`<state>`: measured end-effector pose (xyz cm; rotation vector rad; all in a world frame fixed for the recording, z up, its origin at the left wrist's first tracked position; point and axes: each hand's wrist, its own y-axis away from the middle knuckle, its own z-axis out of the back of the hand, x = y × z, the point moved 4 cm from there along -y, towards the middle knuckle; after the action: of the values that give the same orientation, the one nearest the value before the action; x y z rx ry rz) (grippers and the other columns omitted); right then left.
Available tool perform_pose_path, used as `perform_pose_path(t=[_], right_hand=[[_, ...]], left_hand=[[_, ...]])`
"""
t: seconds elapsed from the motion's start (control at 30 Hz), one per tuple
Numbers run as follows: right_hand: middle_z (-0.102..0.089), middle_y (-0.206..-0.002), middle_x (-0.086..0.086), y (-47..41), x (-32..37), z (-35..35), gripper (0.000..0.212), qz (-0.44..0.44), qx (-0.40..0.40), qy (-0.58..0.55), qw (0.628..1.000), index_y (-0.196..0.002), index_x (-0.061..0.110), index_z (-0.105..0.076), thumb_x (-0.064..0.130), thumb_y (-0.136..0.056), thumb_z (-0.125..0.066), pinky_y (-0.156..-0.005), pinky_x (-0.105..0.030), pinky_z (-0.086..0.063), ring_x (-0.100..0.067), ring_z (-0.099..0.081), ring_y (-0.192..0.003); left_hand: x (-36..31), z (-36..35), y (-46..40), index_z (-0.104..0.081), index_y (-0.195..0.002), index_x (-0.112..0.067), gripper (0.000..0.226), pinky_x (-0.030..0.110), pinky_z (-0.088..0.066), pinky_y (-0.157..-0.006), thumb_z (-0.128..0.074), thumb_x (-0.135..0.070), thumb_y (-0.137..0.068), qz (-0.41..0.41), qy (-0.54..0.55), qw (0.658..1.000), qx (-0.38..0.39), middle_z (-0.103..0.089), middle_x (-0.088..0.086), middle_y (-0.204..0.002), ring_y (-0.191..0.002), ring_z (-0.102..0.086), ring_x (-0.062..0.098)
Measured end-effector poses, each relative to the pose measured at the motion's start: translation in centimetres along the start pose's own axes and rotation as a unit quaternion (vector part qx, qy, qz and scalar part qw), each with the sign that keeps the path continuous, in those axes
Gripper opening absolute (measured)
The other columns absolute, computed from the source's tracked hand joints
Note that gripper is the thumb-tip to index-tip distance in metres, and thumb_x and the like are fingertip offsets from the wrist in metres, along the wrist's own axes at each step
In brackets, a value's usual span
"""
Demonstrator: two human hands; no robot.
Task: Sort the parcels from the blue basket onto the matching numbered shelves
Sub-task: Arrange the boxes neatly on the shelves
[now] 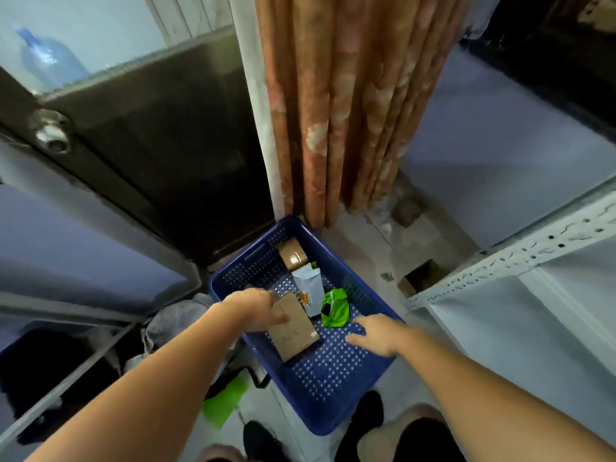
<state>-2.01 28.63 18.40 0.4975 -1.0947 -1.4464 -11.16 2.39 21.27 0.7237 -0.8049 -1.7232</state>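
Note:
The blue basket [328, 391] stands on the floor below me. Inside lie a flat brown cardboard parcel [295, 331], a white pouch [310, 288], a green bag [335, 308] and a small taped brown box [292, 253] at the far end. My left hand [255, 310] grips the near brown parcel at its left edge, thumb across its top. My right hand [375, 333] hovers over the basket's right side with fingers spread and relaxed, holding nothing, just right of the green bag.
Metal shelving [513, 258] with pale boards stands at the right, more shelves [83, 311] at the left. A patterned curtain [350, 111] hangs behind the basket. A dark door [150, 145] is at the left back. A green scrap [223, 403] lies on the floor by my feet.

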Motion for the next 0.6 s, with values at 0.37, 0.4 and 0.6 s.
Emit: perform_pose_path(t=[0.37,0.4,0.6], right_hand=[[-0.022,-0.165,-0.013,-27.7,-5.3,-16.9,0.079,-0.037,0.051,-0.077,0.995,-0.160,0.012,-0.020,0.060,-0.101,-0.042,-0.118,-0.041,-0.032,-0.032,-0.030,-0.148],[-0.025,-0.164,-0.013,-30.2,-5.5,-18.6,0.078,-0.043,0.045,-0.101,0.993,-0.159,0.013,-0.022,0.060,-0.100,-0.043,-0.116,-0.042,-0.034,-0.032,-0.033,-0.146],[-0.059,-0.125,-0.013,-43.0,-6.7,-28.0,0.050,-0.116,0.012,-0.245,0.963,-0.124,0.007,-0.057,0.050,-0.103,-0.045,-0.087,-0.036,-0.046,-0.027,-0.060,-0.109]], left_hand=[[6.0,-16.8,-29.1,-0.022,-0.161,-0.020,0.106,0.044,-0.029,-0.121,-0.048,-0.085,-0.082,0.013,-0.038,0.997,0.061,-0.029,0.007,-0.165,-0.150,-0.032,0.029],[6.6,-18.1,-31.7,-0.022,-0.161,-0.020,0.106,0.044,-0.030,-0.120,-0.048,-0.085,-0.082,0.022,-0.042,0.997,0.061,-0.029,0.007,-0.165,-0.149,-0.032,0.029],[9.1,-23.3,-44.8,-0.025,-0.159,-0.011,0.094,0.043,-0.035,-0.116,-0.041,-0.076,-0.093,0.063,-0.032,0.997,0.015,-0.029,0.014,-0.163,-0.146,-0.035,0.034]])
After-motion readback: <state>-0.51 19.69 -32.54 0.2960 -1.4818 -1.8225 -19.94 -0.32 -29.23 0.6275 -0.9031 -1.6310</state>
